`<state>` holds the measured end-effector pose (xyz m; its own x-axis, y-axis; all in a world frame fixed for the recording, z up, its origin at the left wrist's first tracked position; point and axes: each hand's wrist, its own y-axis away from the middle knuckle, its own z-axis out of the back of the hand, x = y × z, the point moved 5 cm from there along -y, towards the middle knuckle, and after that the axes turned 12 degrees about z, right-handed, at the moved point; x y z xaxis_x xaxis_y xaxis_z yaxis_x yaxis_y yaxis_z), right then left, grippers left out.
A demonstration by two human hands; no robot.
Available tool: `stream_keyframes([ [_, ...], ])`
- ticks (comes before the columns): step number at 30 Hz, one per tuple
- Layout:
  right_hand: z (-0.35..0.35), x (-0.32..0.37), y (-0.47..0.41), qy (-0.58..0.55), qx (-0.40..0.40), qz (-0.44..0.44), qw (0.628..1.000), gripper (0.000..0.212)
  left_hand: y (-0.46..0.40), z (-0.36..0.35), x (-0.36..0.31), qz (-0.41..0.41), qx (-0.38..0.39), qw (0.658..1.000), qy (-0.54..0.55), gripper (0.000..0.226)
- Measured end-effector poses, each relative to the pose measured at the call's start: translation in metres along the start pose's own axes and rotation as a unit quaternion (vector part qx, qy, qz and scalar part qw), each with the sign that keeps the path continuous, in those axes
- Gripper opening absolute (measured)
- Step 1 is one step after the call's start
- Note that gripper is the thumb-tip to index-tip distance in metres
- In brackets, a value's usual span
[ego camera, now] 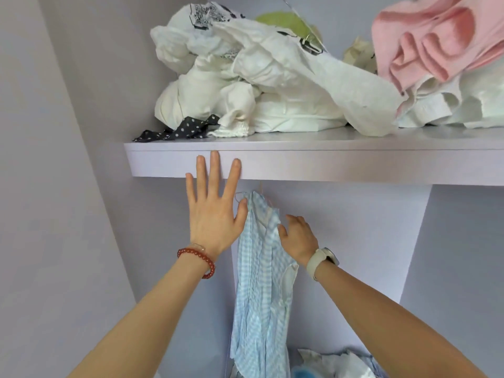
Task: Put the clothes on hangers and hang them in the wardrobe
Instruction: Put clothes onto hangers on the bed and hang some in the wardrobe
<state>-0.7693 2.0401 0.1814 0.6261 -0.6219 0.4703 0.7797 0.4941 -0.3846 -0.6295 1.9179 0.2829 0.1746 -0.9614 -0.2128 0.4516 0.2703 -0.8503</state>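
While the blue checked shirt (259, 271) hangs just below the shelf (327, 162), its hanger mostly hidden, the left hand (215, 211) spread flat beside it and the right hand (298, 236) loosely curled against its shoulder should probably smooth it straight.

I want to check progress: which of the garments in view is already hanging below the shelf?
The blue-and-white checked shirt. It alone hangs down under the shelf, between both hands; the white, pink and polka-dot clothes lie piled on top.
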Motion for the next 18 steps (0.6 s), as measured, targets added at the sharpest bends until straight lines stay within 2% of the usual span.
stream_keyframes([
  [5,-0.027,-0.008,-0.031,0.008,0.028,-0.027,0.999,0.030,-0.003,-0.015,0.008,-0.013,-0.055,0.997,-0.051,0.064],
  [9,-0.031,-0.010,-0.035,-0.004,-0.069,-0.057,0.996,0.024,-0.003,-0.021,0.012,-0.012,-0.072,0.995,-0.061,0.065],
  [14,-0.004,-0.007,-0.025,-0.092,-0.177,-0.027,0.980,0.026,-0.005,-0.023,0.011,-0.010,-0.083,0.996,-0.035,0.068],
  [18,0.012,-0.016,0.017,-0.156,-0.192,-0.014,0.969,0.014,0.017,-0.025,0.013,0.001,-0.047,0.998,0.045,0.066],
])
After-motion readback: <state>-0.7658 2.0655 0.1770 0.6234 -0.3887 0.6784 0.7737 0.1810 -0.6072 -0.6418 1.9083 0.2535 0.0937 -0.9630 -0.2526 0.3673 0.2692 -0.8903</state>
